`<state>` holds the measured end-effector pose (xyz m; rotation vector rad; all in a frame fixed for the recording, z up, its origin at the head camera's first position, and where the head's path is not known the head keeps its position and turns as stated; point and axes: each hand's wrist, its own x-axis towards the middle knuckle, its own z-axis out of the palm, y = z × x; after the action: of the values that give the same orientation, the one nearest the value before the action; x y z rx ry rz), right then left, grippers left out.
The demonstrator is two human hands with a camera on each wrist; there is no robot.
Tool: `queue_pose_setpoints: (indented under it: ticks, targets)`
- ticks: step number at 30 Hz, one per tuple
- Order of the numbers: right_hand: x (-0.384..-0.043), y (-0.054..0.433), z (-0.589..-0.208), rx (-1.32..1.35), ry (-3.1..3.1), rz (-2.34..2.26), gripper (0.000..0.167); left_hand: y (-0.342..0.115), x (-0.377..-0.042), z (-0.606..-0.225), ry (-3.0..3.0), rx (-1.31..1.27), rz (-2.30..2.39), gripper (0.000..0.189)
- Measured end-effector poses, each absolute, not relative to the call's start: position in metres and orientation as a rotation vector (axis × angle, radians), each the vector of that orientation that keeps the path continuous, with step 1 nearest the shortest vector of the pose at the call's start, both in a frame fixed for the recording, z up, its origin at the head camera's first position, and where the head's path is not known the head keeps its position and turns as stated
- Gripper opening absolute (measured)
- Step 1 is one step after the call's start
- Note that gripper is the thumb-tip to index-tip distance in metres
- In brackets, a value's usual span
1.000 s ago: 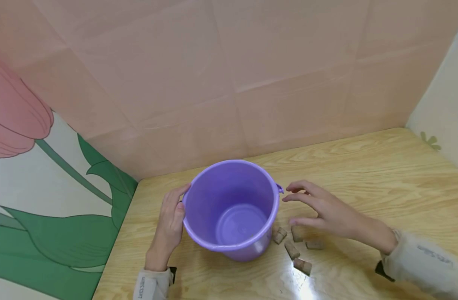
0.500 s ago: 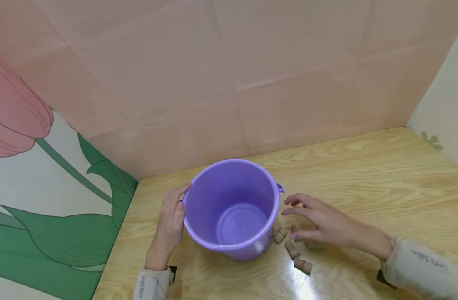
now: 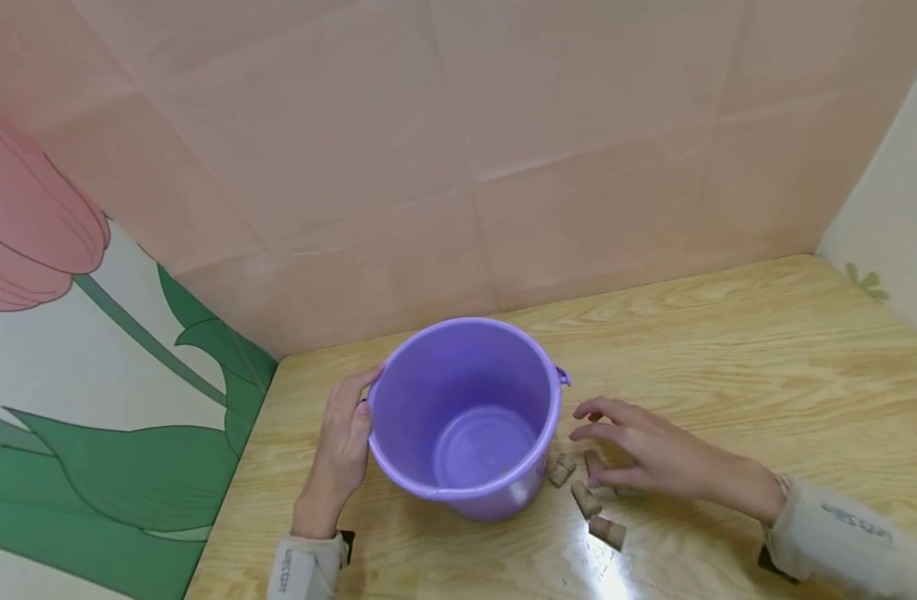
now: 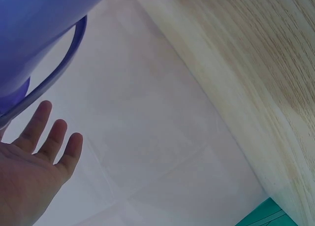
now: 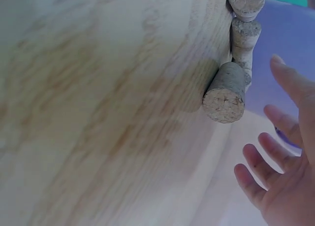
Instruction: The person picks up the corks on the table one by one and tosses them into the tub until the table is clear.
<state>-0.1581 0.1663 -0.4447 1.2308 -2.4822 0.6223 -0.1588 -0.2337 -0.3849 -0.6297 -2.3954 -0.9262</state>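
A purple bucket [image 3: 458, 367] stands on the wooden table, with only its bare bottom showing inside. My left hand [image 3: 341, 450] touches the left side of its rim, index fingertip and thumb against it. In the left wrist view, the other fingers of my left hand [image 4: 37, 162] extend loosely beside the bucket's handle [image 4: 59, 71]. My right hand [image 3: 646, 450] is held over several wine corks to the right of the bucket, fingers apart and slightly bent, nothing between them. A cork [image 5: 225, 95] lies nearest in the right wrist view. Partly under the hand, some corks are hidden.
One cork [image 3: 607, 533] lies nearest the front, by a bright reflection. Another cork [image 3: 562, 469] sits close beside the bucket's base. Behind the table [image 3: 766, 333] rises a pinkish covered wall [image 3: 578, 167]; a tulip-patterned panel [image 3: 151, 492] stands on the left.
My right hand has moved down from beside the bucket's handle lug to over the corks, covering more of them. My left hand and the bucket have stayed in place.
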Motion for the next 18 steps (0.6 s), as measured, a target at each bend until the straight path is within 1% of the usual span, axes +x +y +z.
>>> queue_pose_setpoints:
  ticks: [6, 14, 18]
  targets:
    - [-0.1599, 0.1689, -0.4483, 1.228, -2.569, 0.611, 0.046, -0.2337, -0.16, -0.3864, -2.387, -0.636, -0.909, 0.044]
    - [-0.1611, 0.1721, -0.4515, 1.202, -2.668, 0.614, 0.047, -0.2341, -0.1618, -0.3888, -2.362, -0.642, -0.915, 0.043]
    - [-0.1614, 0.1731, -0.4526, 1.189, -2.701, 0.606, 0.045, -0.234, -0.1619, -0.389, -2.343, -0.645, -0.919, 0.043]
